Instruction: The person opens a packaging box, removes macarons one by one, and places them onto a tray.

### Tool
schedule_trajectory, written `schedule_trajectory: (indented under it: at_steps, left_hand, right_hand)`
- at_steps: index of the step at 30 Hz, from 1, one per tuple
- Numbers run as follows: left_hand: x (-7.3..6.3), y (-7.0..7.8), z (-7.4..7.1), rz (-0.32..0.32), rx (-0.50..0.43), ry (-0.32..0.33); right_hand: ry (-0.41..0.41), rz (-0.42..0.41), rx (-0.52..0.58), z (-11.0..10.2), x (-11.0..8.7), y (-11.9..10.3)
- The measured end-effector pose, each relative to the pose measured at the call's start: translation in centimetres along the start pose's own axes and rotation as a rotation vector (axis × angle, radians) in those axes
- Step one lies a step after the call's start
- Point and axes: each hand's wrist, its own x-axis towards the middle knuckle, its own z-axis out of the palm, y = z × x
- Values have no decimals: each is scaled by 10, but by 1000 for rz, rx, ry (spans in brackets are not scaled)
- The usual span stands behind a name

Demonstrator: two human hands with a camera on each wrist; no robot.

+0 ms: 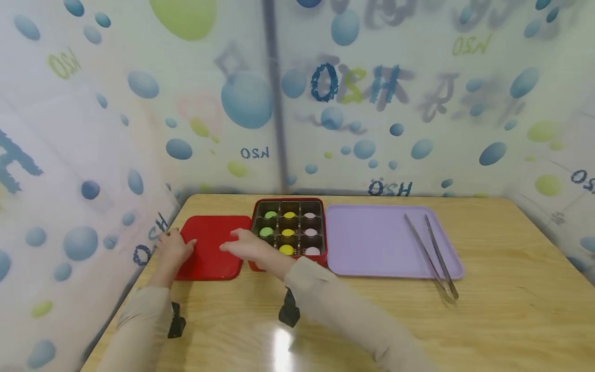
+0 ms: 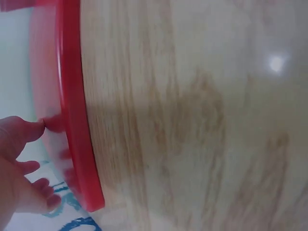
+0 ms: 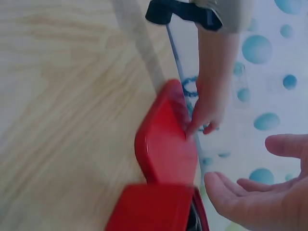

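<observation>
A red lid (image 1: 211, 253) lies on the table beside a red box (image 1: 324, 243), whose dark divided tray holds several green, yellow and pale pink macarons (image 1: 288, 232). At the lid's left side is my left hand (image 1: 173, 250), fingers spread and loosely bent. In the left wrist view, the thumb (image 2: 33, 130) of that hand comes right at the lid's glossy top. My right hand (image 1: 248, 245) reaches over the lid's right part, close to the box. The right wrist view shows its fingers (image 3: 221, 192) apart, with nothing between them.
A lilac tray (image 1: 372, 243) stands right of the box. Metal tongs (image 1: 437, 258) lie across its right side, their joined end over the front rim. A patterned wall (image 1: 297, 155) rises behind the table (image 1: 511, 289) and along its left side.
</observation>
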Motion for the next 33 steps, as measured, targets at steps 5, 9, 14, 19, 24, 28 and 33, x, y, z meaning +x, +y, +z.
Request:
schedule_trajectory:
  at_steps: [5, 9, 14, 19, 24, 28, 33]
  left_hand:
    - [-3, 13, 0, 73, 52, 88]
    - [-4, 27, 1, 100, 0, 33]
    - [-5, 50, 2, 111, -117, -83]
    - [-2, 72, 3, 152, -171, -170]
    - [1, 91, 9, 204, -226, -244]
    - [-1, 104, 16, 246, -283, -297]
    - [-3, 116, 23, 271, -372, -321]
  right_hand:
    - [-33, -21, 50, -39, -8, 14]
    - [-6, -23, 61, -70, -15, 29]
    - [66, 14, 83, -107, -23, 49]
    - [117, 59, 120, -142, -30, 69]
    - [151, 79, 130, -172, -38, 88]
    - [189, 119, 75, -197, -44, 107]
    - [266, 183, 11, -227, -57, 134]
